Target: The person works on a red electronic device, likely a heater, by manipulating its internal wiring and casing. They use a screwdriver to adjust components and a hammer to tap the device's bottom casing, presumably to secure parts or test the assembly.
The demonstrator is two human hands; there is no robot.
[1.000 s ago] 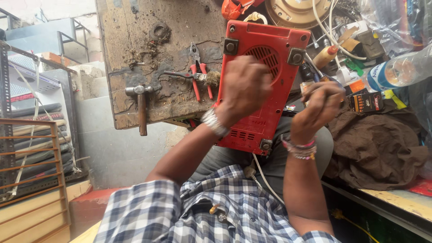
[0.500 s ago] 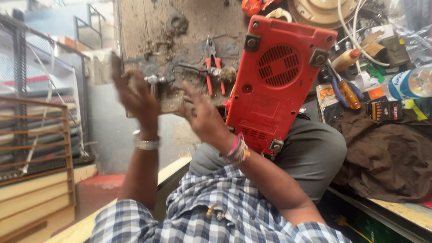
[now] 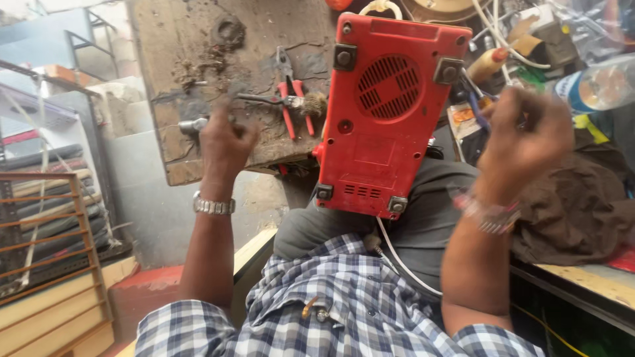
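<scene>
My left hand [image 3: 225,142] hangs loosely curled and holds nothing, over the edge of the scarred wooden worktop [image 3: 198,66], just beside a hammer [image 3: 192,125] at its 9 o'clock. My right hand [image 3: 526,135] is raised at 3 o'clock of the red appliance [image 3: 390,112], fingers bent inward; whether it pinches anything I cannot tell. The appliance rests tilted on my lap, back side up, touching neither hand. Red-handled pliers [image 3: 291,99] lie at its 9 o'clock. A brown cloth [image 3: 575,211] lies below my right wrist.

A smooth red plastic casing [image 3: 387,119] rests near a rough, stained wooden board [image 3: 198,66] and red-handled metal pliers [image 3: 291,92].
</scene>
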